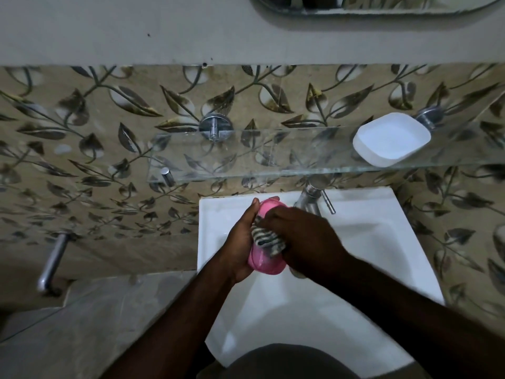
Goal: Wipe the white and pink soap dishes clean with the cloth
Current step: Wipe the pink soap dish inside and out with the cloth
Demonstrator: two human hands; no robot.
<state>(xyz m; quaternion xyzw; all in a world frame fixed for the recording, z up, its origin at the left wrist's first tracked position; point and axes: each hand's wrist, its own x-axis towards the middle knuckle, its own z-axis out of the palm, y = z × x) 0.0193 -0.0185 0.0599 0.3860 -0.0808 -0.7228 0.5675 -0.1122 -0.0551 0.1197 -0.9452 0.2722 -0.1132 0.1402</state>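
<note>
Over the white sink, my left hand (pixel 240 242) grips the pink soap dish (pixel 263 262) from its left side, thumb on the far rim. My right hand (pixel 303 239) presses a striped grey-and-white cloth (pixel 269 239) into the dish; the fingers cover most of the cloth and the dish's middle. The white soap dish (pixel 390 139) sits by itself on the glass shelf at the upper right, apart from both hands.
A glass shelf (pixel 246 157) on chrome mounts juts from the leaf-patterned wall above the sink (pixel 382 242). The chrome tap (pixel 314 196) stands just behind my right hand. A chrome towel bar (pixel 52 263) is at the left, a mirror edge at the top.
</note>
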